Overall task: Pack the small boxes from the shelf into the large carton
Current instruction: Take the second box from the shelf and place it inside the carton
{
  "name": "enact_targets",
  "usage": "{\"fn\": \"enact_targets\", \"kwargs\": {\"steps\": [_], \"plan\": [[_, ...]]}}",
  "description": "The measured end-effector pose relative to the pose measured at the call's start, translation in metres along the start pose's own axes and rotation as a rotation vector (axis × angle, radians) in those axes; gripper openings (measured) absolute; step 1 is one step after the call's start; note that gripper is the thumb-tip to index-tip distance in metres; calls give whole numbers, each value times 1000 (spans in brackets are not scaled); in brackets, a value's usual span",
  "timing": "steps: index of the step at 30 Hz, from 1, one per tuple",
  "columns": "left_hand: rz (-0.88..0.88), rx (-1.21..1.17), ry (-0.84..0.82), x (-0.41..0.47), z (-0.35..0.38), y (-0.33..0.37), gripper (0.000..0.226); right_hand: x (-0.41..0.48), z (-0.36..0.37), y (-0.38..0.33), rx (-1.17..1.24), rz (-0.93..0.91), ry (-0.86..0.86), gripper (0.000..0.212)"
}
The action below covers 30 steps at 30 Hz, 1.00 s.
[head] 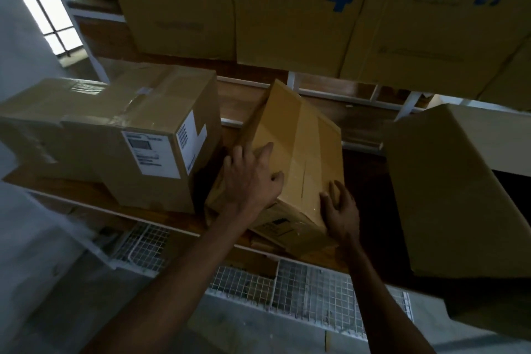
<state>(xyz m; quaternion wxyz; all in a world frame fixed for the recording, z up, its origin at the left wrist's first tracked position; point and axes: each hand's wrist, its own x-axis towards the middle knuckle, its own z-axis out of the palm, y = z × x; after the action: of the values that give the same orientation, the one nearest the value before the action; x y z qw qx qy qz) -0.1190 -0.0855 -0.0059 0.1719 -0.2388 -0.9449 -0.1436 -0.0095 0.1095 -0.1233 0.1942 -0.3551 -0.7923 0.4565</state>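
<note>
A taped brown cardboard box (pixel 298 146) lies tilted on the wooden shelf (pixel 244 103) in the middle of the view. My left hand (pixel 250 178) lies flat on the box's near left side, fingers spread. My right hand (pixel 340 210) cups its near right corner. Both hands touch the box and hold it between them. To the left a larger taped box with white labels (pixel 138 129) stands on the same shelf. A big plain carton (pixel 459 190) stands at the right, its top cut off by the frame.
Flat printed cartons (pixel 301 8) lean upright on the shelf above. A white wire mesh rack (pixel 301 287) sits below the shelf edge, with cardboard under it. A barred window (pixel 43 8) is at the far left, and another taped box (pixel 37 129) lies beside the labelled one.
</note>
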Motion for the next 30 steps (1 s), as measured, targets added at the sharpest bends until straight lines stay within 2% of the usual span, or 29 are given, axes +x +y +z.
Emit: {"fn": "enact_targets", "kwargs": {"steps": [6, 11, 16, 21, 26, 30], "plan": [[125, 86, 111, -12, -26, 48, 73, -9, 1, 28, 241, 74, -68, 76], [190, 65, 142, -19, -20, 92, 55, -24, -20, 20, 310, 103, -102, 54], [165, -132, 191, -30, -10, 122, 44, -23, -54, -28, 391, -174, -137, 63], [109, -388, 260, -39, -8, 125, 35, -9, -77, -91, 347, -489, -160, 56], [49, -330, 292, -49, -10, 106, 41, -1, -78, -100, 139, -482, -184, 45], [-47, -327, 303, -60, -12, 93, 34, 3, -77, -96, 167, -449, -194, 47]]}}
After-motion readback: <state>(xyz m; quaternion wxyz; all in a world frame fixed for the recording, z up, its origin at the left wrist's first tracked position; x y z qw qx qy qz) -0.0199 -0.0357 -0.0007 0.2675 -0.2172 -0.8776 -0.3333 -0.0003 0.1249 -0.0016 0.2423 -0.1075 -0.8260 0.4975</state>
